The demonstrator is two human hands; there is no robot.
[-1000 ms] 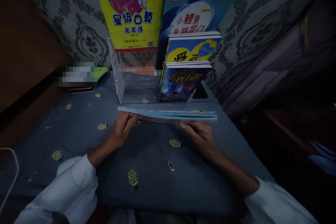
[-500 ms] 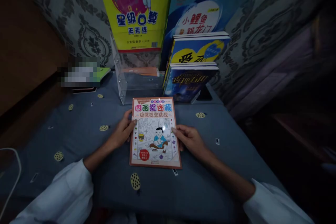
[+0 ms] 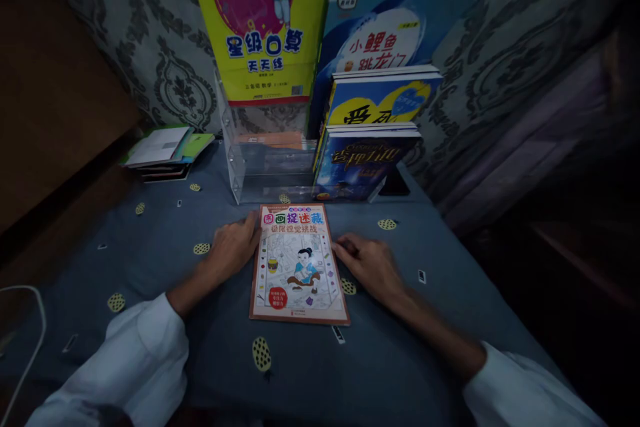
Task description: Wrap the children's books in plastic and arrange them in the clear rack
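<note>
A thin picture book (image 3: 298, 265) with a colourful title and a line drawing on its cover lies flat, face up, on the blue patterned cloth (image 3: 150, 247). My left hand (image 3: 233, 247) rests palm down at the book's left edge, fingers stretched towards its top corner. My right hand (image 3: 371, 265) lies at the book's right edge, fingers loosely bent on the cloth. Neither hand grips the book.
A clear acrylic book stand (image 3: 260, 163) sits behind the book with two upright books (image 3: 367, 147) in its right side. A yellow book (image 3: 265, 20) and a blue one (image 3: 390, 27) lean on the wall. A small book pile (image 3: 165, 150) lies at back left.
The book went from held edge-on in both hands to lying flat on the cloth. Both hands have let go and now rest beside it.
</note>
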